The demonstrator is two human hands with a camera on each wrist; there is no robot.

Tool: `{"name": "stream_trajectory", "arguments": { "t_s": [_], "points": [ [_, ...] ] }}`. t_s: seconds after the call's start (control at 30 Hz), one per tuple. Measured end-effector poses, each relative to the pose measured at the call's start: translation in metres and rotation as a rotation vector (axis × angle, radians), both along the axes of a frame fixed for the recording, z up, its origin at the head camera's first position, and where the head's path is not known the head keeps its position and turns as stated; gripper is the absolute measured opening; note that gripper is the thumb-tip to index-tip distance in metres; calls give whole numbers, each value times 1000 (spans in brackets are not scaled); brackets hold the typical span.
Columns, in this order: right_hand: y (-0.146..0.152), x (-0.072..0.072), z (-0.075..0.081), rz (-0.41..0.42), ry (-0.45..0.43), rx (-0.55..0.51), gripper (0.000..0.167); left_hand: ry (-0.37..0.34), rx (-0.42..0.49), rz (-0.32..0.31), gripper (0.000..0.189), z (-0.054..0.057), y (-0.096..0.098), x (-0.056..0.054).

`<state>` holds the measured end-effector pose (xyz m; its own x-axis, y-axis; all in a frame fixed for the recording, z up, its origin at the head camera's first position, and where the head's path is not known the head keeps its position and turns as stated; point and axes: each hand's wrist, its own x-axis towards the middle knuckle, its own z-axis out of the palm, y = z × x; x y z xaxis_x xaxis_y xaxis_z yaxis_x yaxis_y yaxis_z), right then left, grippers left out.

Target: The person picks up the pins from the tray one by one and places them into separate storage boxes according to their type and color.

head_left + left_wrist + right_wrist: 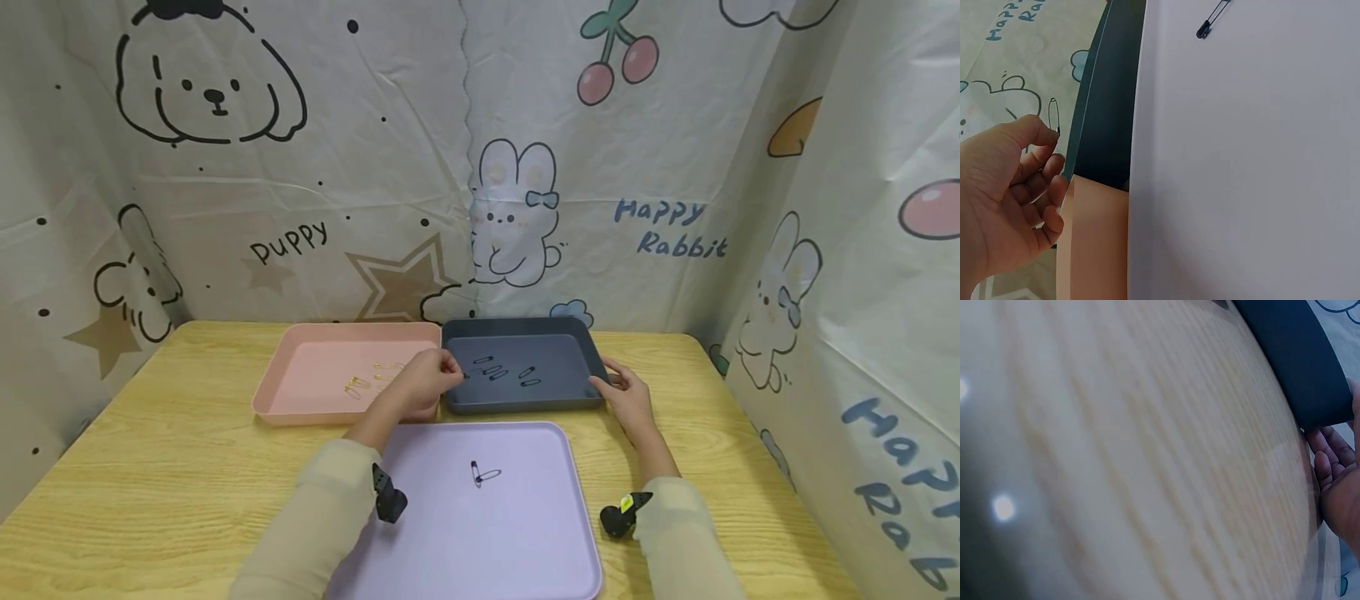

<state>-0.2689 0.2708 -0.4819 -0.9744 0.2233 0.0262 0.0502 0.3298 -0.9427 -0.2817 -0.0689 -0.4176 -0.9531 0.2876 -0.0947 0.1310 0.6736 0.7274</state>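
My left hand (424, 379) pinches a black safety pin (1054, 114) between thumb and forefinger, its loop pointing up in the left wrist view. That hand is over the left end of the dark grey tray (525, 407), near where it meets the pink tray (315, 419). With my right hand (627, 400) I grip the dark tray's right edge, thumb at the rim and fingers along the outer side. Several black safety pins (498, 374) lie in the dark tray. Gold safety pins (360, 382) lie in the pink one, partly behind my left hand.
A lilac tray (517, 533) lies in front of both others, with two black safety pins (489, 475) on it. All three trays are on a wood-grain table (165, 467). A printed curtain (375, 167) hangs behind the table and along its sides.
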Motion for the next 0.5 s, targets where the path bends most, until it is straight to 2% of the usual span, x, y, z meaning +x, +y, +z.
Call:
{"name": "stream_trajectory", "arguments": {
  "t_s": [0.07, 0.33, 0.5],
  "points": [
    [0, 0, 0, 1, 4, 1, 57, 21, -11, -13, 9, 0, 2, -1],
    [-1, 2, -1, 17, 78, -24, 57, 29, -40, -14, 7, -3, 12, -5],
    [0, -1, -1, 10, 26, -12, 56, 42, -85, -33, 7, -7, 19, -7]
  ]
}}
